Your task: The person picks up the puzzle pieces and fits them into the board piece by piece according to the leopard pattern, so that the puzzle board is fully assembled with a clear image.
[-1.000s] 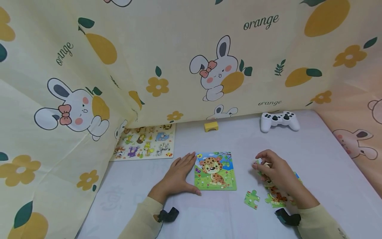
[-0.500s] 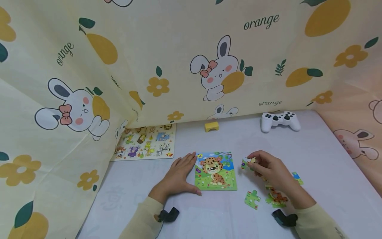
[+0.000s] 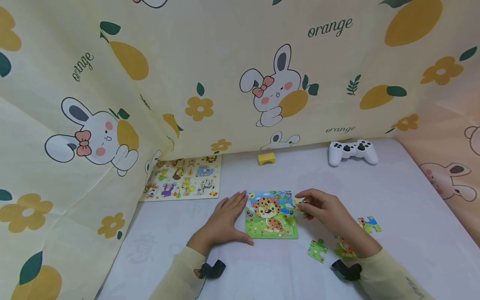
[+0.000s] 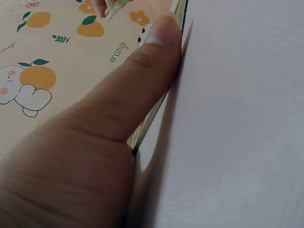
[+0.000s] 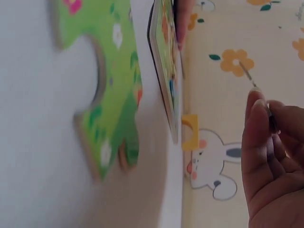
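The square leopard puzzle board (image 3: 271, 225) lies flat on the white cloth. My left hand (image 3: 224, 221) rests along its left side, fingers extended. In the left wrist view the thumb (image 4: 142, 71) lies against the board's edge. Just off the board's right edge, my right hand (image 3: 324, 211) pinches a small puzzle piece (image 3: 298, 203) between thumb and fingers. That puzzle piece (image 5: 246, 72) appears thin and edge-on in the right wrist view. A green jigsaw piece (image 3: 317, 251) lies below the right hand. More pieces (image 3: 371, 224) lie near the right forearm, which partly hides some of them.
An animal picture board (image 3: 187, 177) sits at the back left, partly under the printed curtain (image 3: 225, 75). A yellow arched block (image 3: 266, 158) and a white game controller (image 3: 353, 153) stand along the back of the table. Black straps are on both wrists.
My right hand has moved left with the pinched puzzle piece, from over the loose pieces to the board's right edge. The left hand has stayed in place.
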A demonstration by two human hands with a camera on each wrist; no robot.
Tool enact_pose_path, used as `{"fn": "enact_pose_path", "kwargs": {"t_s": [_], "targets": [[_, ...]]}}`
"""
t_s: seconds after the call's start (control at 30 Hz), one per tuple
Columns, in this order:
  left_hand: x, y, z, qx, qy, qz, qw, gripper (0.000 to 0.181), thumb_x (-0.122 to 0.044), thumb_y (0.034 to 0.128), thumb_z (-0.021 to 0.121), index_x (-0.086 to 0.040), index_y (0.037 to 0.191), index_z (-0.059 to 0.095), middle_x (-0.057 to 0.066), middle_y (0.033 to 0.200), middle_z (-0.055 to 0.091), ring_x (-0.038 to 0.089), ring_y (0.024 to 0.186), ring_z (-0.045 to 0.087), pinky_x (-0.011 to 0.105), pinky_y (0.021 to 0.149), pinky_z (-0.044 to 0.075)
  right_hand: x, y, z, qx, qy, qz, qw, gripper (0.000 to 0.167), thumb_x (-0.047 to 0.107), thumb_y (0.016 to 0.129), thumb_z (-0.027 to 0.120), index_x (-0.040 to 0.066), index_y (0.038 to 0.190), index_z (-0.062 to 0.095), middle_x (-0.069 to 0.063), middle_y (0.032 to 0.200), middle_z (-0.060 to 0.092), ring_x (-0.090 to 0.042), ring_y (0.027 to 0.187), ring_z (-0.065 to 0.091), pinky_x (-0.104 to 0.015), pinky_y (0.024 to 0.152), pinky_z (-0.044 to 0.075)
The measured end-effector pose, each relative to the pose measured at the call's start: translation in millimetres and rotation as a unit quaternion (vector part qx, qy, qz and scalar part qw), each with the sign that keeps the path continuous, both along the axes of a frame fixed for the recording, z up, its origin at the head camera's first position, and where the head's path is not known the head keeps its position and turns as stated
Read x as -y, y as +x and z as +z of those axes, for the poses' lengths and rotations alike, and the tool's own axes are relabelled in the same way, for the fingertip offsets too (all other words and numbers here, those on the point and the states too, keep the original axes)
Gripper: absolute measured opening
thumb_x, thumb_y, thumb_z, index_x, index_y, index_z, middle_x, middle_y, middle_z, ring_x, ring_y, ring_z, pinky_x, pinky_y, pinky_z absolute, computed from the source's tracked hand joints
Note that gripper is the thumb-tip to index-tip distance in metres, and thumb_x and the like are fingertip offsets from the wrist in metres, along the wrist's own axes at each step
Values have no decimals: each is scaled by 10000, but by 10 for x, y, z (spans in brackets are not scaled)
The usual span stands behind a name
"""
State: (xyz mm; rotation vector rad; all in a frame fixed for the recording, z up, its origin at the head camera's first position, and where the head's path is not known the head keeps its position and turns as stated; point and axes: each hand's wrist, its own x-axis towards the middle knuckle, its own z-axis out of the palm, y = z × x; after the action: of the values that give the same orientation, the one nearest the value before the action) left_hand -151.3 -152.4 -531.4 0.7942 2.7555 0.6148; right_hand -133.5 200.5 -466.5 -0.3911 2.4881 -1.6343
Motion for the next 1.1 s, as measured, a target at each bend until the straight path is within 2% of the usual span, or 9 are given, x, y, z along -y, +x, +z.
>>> {"fn": "enact_pose_path", "kwargs": {"t_s": [0.13,0.3,0.4,0.63,0.97,1.1], "targets": [[1,5,3,9,-2,-1,10000,1463,-867,679,840,-122,1755,185,-32,1821,68,136,1651,-4,469,1318,2,100,-22,-9,76,-156,121,9998,219,13,1030,747,-12,1232,666,-107,943,716,-287,800,747,-385,709,666],[2,12,14,14,-21,-9,10000,1461,-868,682,837,-118,1754,186,-36,1820,61,144,1653,1,463,1317,-2,215,-55,-18,65,64,161,9998,111,60,1021,778,50,1096,697,-85,917,744,-301,743,696,-381,634,626],[2,13,27,27,-5,-10,10000,1461,-868,683,837,-116,1753,186,-37,1820,59,153,1654,4,463,1317,-6,284,-81,-28,135,42,221,9997,86,41,1040,745,29,1121,718,-97,936,754,-302,761,704,-397,660,638],[4,10,37,56,10,-20,10000,1457,-880,687,823,-123,1755,185,-50,1818,56,145,1653,1,470,1318,4,472,-141,-52,449,-89,344,9984,141,2,1060,696,-27,1196,724,-95,1005,761,-304,865,771,-417,764,667],[11,13,40,54,112,-36,9999,1443,-872,696,827,-126,1756,193,-51,1819,69,141,1653,8,491,1321,25,747,-189,-145,677,55,343,9971,102,-27,1048,700,-24,1145,732,-70,899,733,-229,812,756,-352,739,663],[13,11,32,76,61,-28,9999,1443,-880,700,816,-136,1758,175,-63,1818,48,119,1648,-15,465,1320,9,838,-187,-177,795,70,339,9962,88,-17,1050,703,-24,1131,738,-50,867,736,-211,777,746,-334,713,656]]}}
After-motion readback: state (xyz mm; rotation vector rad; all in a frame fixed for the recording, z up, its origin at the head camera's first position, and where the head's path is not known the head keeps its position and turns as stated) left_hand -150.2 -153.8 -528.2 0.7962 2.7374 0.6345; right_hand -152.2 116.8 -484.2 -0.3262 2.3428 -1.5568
